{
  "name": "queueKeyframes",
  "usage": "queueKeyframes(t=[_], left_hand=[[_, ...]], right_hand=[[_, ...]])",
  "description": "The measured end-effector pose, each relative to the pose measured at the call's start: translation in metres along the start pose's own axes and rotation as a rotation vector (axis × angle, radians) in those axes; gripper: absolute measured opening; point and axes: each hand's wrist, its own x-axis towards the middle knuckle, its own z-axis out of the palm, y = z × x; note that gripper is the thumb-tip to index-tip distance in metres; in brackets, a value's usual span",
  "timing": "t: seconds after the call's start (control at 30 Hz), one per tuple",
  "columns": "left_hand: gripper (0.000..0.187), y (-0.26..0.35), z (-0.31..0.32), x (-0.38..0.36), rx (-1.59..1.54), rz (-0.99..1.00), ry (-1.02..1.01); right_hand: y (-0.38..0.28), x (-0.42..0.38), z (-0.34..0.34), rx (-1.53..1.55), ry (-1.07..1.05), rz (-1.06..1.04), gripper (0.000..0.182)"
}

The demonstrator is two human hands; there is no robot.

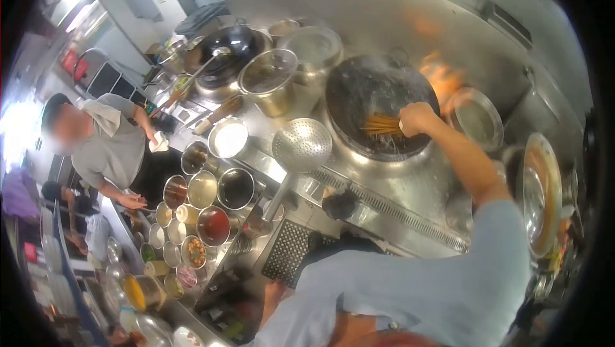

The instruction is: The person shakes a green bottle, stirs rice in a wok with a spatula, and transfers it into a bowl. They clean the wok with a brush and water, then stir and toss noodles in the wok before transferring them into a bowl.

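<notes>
My right hand is closed round a bundled bamboo brush, whose bristles are down in a large dark wok. Thin steam rises from the wok, and water seems to run inside it. Orange flames flare just behind its right rim. Low in the view, my left hand is beside a black perforated mat; its fingers are too unclear to make out. A large perforated ladle lies left of the wok, its handle pointing down toward the counter edge.
Metal pots and a second wok stand on the steel range at the left. Several containers of sauces and ingredients sit lower left. A co-worker stands beyond them. A round metal pan leans at the right.
</notes>
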Motion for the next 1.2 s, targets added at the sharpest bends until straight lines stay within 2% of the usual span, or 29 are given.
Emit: queueKeyframes(t=[0.03,0.13,0.2,0.23,0.3,0.33,0.37,0.47,0.53,0.57,0.63,0.7,0.8,0.87,0.93,0.97,1.0,1.07,1.13,1.17,1.2], left_hand=[[0.02,-0.001,0.003,-0.001,-0.101,-0.021,-0.014],[0.016,-0.009,0.012,-0.001,-0.427,-0.061,-0.014],[0.016,-0.01,0.013,0.005,-0.619,-0.102,0.021],[0.016,-0.008,0.012,0.011,-0.688,-0.136,0.036],[0.017,0.01,-0.002,0.001,-0.816,-0.211,0.051],[0.016,-0.006,0.005,0.007,-0.742,-0.19,0.047],[0.015,-0.022,0.011,0.014,-0.523,-0.108,0.03],[0.014,-0.091,0.052,0.04,0.336,0.311,0.017],[0.014,-0.111,0.069,0.049,0.618,0.514,0.045],[0.015,-0.114,0.066,0.052,0.768,0.503,0.027],[0.016,-0.106,0.059,0.047,0.245,0.212,0.253],[0.017,-0.097,0.049,0.031,0.02,0.09,0.362],[0.017,-0.087,0.04,0.033,0.048,0.009,0.189],[0.018,-0.084,0.04,0.037,0.178,0.069,0.081],[0.018,-0.083,0.039,0.04,0.224,0.1,0.033],[0.019,-0.082,0.038,0.041,0.202,0.088,0.033],[0.019,-0.08,0.038,0.039,0.137,0.053,0.041],[0.02,-0.075,0.035,0.035,-0.012,-0.032,0.064],[0.021,-0.071,0.034,0.024,-0.084,-0.084,0.07],[0.021,-0.066,0.033,0.021,-0.072,-0.084,0.067],[0.021,-0.065,0.033,0.017,-0.022,-0.065,0.053]], right_hand=[[0.007,0.012,0.004,0.026,-0.026,0.053,0.024],[0.006,0.057,0.054,0.247,0.318,0.17,0.023],[-0.006,0.017,0.036,0.078,0.206,-0.004,0.024],[-0.008,-0.001,0.027,-0.005,0.106,-0.045,0.025],[0.001,-0.018,0.022,-0.071,0.081,-0.078,0.028],[0.006,-0.007,0.011,-0.05,0.014,-0.043,0.029],[0.013,0.003,0.005,-0.024,-0.065,0.0,0.03],[0.025,0.076,0.053,0.251,0.179,0.152,0.032],[0.002,0.059,0.054,0.211,0.175,0.125,0.031],[-0.012,0.042,0.056,0.192,0.172,0.108,0.031],[-0.018,-0.015,0.042,0.117,0.206,-0.01,0.027],[-0.001,-0.03,0.032,-0.017,0.025,-0.051,0.028],[0.039,0.027,0.028,0.169,0.01,0.152,0.03],[0.037,0.073,0.054,0.455,0.279,0.358,0.03],[0.002,0.075,0.062,0.372,0.226,0.332,0.029],[-0.015,0.06,0.069,0.384,0.268,0.3,0.032],[-0.02,0.051,0.086,0.388,0.275,0.249,0.042],[-0.021,0.0,0.092,0.359,0.234,0.156,0.051],[0.002,-0.028,0.087,0.193,0.087,0.213,0.056],[0.031,-0.021,0.091,0.109,0.068,0.162,0.056],[0.06,-0.003,0.094,-0.007,0.113,0.172,0.049]])
